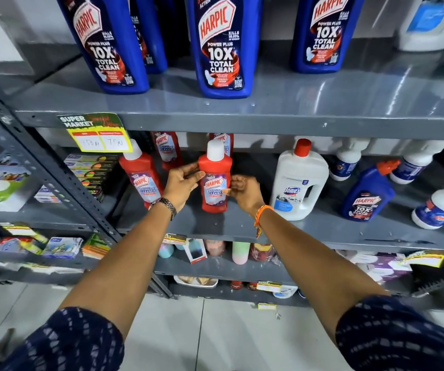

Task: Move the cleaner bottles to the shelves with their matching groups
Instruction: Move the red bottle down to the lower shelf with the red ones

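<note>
A red Harpic bathroom cleaner bottle (215, 180) with a white cap stands upright on the middle grey shelf (322, 234). My left hand (182, 183) grips its left side. My right hand (243, 190) touches its right side with curled fingers. More red Harpic bottles stand close by: one to the left (140, 178) and two behind (166, 148). Three large blue Harpic bottles (221, 46) line the upper shelf (295, 103). On the middle shelf, right of my hands, are a white Domex bottle (299, 180) and a small blue Harpic bottle (369, 191).
Several white bottles with blue labels (441, 202) sit at the far right of the middle shelf, and more on the upper shelf (435, 20). A yellow price tag (97, 135) hangs from the upper shelf edge. Boxed goods (89, 170) fill the left rack. Lower shelves hold small packaged items.
</note>
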A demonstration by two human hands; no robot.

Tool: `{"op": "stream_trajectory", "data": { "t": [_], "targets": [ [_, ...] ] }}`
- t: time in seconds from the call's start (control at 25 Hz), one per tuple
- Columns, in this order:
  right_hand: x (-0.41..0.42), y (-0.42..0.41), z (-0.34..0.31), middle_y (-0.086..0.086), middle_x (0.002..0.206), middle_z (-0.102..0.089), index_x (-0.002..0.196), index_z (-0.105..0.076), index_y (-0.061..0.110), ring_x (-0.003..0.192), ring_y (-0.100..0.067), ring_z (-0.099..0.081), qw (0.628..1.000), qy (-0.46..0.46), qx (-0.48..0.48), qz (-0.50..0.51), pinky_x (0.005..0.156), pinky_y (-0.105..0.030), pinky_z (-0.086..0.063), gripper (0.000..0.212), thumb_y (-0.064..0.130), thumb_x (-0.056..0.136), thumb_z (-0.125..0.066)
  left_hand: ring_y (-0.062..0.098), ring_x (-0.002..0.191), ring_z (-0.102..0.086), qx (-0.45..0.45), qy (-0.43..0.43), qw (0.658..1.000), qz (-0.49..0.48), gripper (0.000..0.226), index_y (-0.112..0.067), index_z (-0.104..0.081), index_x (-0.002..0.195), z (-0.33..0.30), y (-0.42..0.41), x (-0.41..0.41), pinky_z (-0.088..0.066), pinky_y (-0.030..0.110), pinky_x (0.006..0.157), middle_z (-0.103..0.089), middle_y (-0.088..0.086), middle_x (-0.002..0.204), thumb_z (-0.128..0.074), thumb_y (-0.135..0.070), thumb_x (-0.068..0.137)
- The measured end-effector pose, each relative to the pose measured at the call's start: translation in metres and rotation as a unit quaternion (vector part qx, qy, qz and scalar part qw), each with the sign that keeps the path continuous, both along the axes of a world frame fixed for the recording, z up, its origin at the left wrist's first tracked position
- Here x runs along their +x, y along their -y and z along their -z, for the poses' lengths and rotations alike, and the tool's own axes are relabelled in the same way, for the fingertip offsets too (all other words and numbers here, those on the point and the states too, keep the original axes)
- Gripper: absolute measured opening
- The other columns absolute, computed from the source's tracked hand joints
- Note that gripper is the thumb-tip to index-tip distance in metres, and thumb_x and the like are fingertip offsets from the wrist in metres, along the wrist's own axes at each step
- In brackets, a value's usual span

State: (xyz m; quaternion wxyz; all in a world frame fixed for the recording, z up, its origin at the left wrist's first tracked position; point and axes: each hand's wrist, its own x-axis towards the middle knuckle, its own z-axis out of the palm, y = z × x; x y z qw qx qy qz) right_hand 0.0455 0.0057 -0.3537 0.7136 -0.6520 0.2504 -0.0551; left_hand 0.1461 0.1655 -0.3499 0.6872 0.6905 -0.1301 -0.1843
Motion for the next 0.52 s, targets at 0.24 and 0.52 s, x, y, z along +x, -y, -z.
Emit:
{"op": "stream_trajectory", "data": {
  "t": [0.24,0.52],
  "targets": [
    [0.0099,0.0011,0.0055,-0.035,0.131,-0.062,0.127,-0.058,-0.016,0.125,-0.048,-0.06,1.0,0.002,-0.009,0.002,0.108,-0.059,-0.047,0.043,-0.015,0.085,-0.067,-0.005,0.091,-0.071,-0.013,-0.012,1.0,-0.001,0.037,-0.001,-0.057,0.134,0.002,-0.0038,0.0096,-0.057,0.017,0.079,-0.078,-0.023,0.089,-0.057,0.002,0.097],
    [0.01,-0.0028,0.0106,-0.034,0.134,-0.059,0.133,-0.052,-0.017,0.13,-0.047,-0.056,0.997,0.024,0.072,0.014,0.111,-0.056,-0.045,0.046,-0.017,0.088,-0.06,-0.001,0.098,-0.069,-0.019,0.011,1.0,-0.003,0.038,-0.004,-0.057,0.134,0.0049,-0.0077,0.0005,-0.055,0.02,0.085,-0.078,-0.02,0.098,-0.056,0.005,0.097]
  ]
}}
